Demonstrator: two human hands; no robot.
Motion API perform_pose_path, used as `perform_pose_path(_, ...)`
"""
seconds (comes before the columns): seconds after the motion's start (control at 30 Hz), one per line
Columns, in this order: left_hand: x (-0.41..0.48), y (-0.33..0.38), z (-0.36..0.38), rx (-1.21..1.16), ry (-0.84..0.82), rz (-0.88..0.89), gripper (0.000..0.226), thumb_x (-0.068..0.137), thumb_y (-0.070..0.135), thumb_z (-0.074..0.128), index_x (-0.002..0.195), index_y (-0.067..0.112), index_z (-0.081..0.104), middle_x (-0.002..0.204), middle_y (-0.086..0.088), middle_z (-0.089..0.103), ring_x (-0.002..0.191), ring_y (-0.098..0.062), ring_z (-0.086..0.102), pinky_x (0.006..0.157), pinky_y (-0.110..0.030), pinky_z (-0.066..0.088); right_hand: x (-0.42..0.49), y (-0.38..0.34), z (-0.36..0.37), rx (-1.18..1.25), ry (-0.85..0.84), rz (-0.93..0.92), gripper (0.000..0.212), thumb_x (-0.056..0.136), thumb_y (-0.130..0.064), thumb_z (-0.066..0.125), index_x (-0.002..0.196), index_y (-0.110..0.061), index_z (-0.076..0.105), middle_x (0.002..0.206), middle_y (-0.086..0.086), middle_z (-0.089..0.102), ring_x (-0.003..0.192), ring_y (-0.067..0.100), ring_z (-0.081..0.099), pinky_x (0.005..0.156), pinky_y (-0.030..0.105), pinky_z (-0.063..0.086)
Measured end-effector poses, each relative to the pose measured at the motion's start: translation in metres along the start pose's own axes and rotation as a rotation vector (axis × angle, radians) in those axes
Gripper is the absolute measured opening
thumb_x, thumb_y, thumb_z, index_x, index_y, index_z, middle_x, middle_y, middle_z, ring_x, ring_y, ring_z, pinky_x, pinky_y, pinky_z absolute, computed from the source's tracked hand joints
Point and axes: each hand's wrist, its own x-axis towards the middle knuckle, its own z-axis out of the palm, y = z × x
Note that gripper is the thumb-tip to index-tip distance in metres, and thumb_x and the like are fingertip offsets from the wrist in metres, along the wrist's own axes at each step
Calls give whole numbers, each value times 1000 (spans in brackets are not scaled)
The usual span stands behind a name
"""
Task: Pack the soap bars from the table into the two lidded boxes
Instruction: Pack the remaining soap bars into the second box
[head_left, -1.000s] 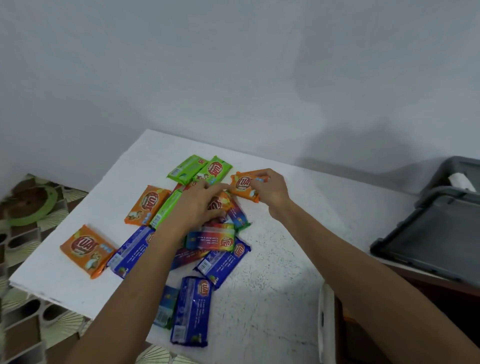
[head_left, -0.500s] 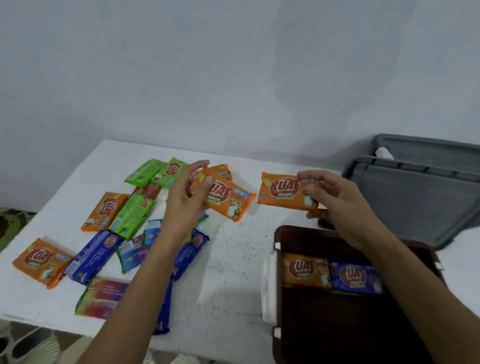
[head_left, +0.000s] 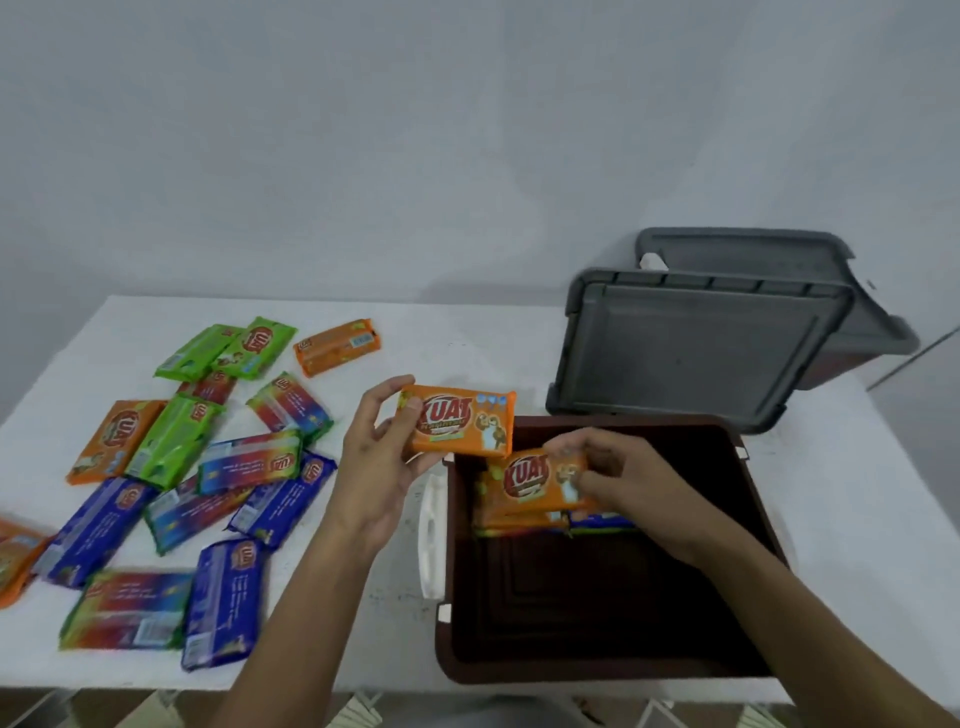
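Note:
My left hand holds an orange soap bar by its left end, just above the far left corner of the open brown box. My right hand pinches a second orange soap bar inside the box, over the bars lying along its far wall. Those lower bars are mostly hidden. Several loose soap bars in orange, green, blue and rainbow wrappers lie on the left of the white table, among them a blue bar and a green bar.
A grey lid leans behind the brown box, against a second grey-lidded box at the back right. A white latch sticks out from the brown box's left wall. The table's front edge runs just below the box.
Both hands have carried their orange bars right, toward the box. The right hand has lowered its bar into the box; the left hand's bar now hangs at the box's far left corner.

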Motion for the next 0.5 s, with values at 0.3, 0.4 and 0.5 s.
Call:
perform_pose_path(0.3, -4, -3, 2, 80, 39, 29, 25, 96, 23, 54, 121, 28, 57, 107, -13, 67, 98, -18, 68, 77, -29, 57, 21, 40, 18, -798, 99, -176, 33, 97, -20, 53, 128, -26, 60, 111, 1, 61, 100, 17, 61, 81, 29, 53)
perform_pose_path(0.4, -7, -2, 4, 89, 32, 30, 25, 96, 23, 54, 121, 28, 57, 111, -18, 65, 97, -18, 69, 79, -32, 58, 20, 36, 19, -814, 91, -181, 33, 96, -26, 54, 129, -27, 59, 107, 2, 60, 96, 16, 60, 80, 29, 51)
perform_pose_path(0.5, -13, -1, 9, 81, 9, 28, 23, 96, 22, 55, 118, 28, 57, 111, -18, 66, 98, -19, 69, 78, -31, 58, 13, 23, 20, -739, 230, -267, 29, 98, -31, 53, 125, -24, 60, 100, -2, 65, 90, 10, 63, 76, 26, 55)
